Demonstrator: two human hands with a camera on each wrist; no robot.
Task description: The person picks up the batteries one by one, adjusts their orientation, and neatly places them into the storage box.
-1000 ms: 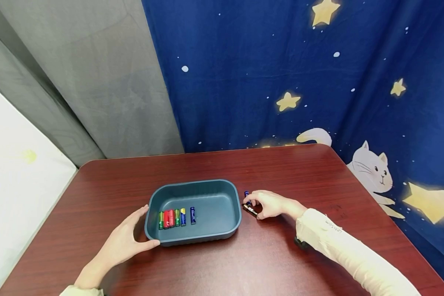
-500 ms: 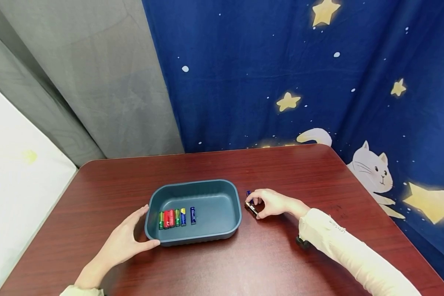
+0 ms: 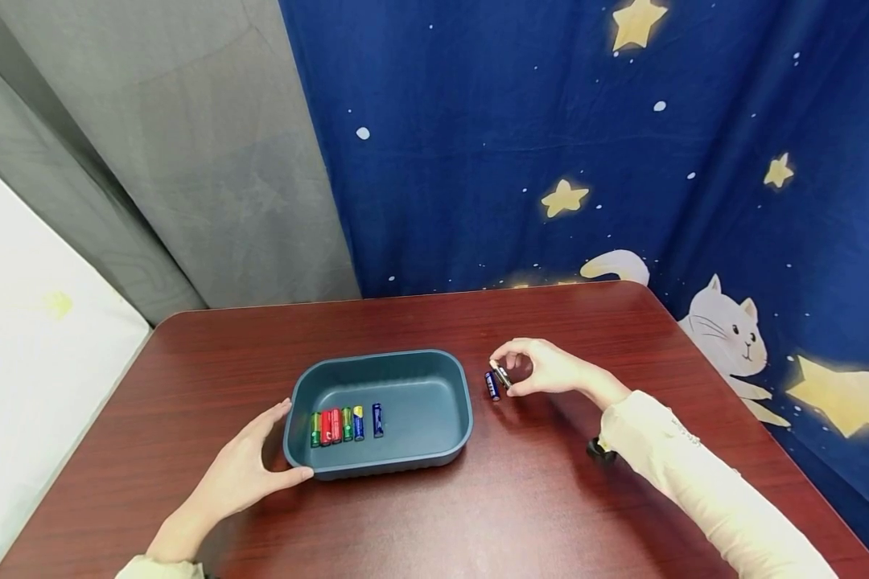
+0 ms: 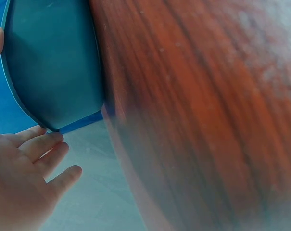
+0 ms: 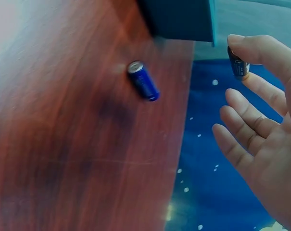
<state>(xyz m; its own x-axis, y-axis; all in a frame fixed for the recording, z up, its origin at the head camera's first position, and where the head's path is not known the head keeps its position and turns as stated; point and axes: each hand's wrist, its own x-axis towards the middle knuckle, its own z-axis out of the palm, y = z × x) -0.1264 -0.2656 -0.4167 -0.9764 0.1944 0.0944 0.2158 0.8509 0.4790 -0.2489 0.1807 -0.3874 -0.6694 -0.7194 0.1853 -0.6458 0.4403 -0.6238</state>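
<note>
My right hand (image 3: 550, 368) pinches a dark battery (image 5: 239, 66) by its ends between thumb and a finger, over the table to the right of the tray. The other fingers extend loosely in the right wrist view. A blue battery (image 3: 492, 386) lies on the table just below that hand. My left hand (image 3: 235, 466) spans the left end of a dark teal tray (image 3: 420, 406), thumb and fingertips at its rim, fingers mostly straight. Inside the tray, a row of green, red and blue-yellow batteries (image 3: 336, 426) lies at the left, with a separate dark blue battery (image 3: 378, 420) beside it.
The tray stands on a reddish-brown wooden table (image 3: 536, 515) with rounded far corners. Behind it hang a grey curtain (image 3: 261, 161) and a blue curtain (image 3: 478, 121) with stars and a cat. A white surface (image 3: 36, 338) adjoins the left edge.
My right hand has lifted the dark battery and moved up and slightly right, uncovering the blue battery, which has shifted slightly right. The left hand and tray keep their place.
</note>
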